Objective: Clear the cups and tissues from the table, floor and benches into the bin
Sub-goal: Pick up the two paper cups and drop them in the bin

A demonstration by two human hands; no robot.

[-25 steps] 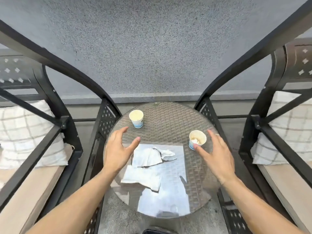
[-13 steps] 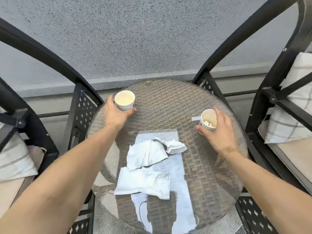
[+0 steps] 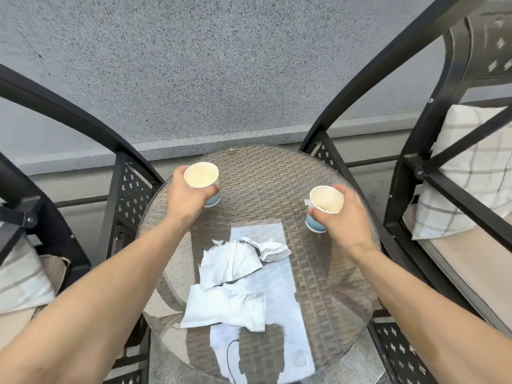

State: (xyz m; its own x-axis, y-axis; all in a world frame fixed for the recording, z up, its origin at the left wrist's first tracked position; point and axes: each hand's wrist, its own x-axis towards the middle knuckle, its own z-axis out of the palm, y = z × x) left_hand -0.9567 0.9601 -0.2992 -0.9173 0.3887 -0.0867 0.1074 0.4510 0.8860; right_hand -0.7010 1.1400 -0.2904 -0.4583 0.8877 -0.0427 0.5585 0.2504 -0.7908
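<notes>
Paper cups, two counted, are now gripped, where a second ago both hands were only reaching: the left cup (image 3: pixel 201 177) is wrapped by the left hand (image 3: pixel 188 199), the right cup (image 3: pixel 324 206) by the right hand (image 3: pixel 345 220), both apparently raised off the glass-topped wicker table (image 3: pixel 277 173). Three crumpled tissues (image 3: pixel 232 284) are left lying mid-table; no bin is seen, so carrying is judged next.
</notes>
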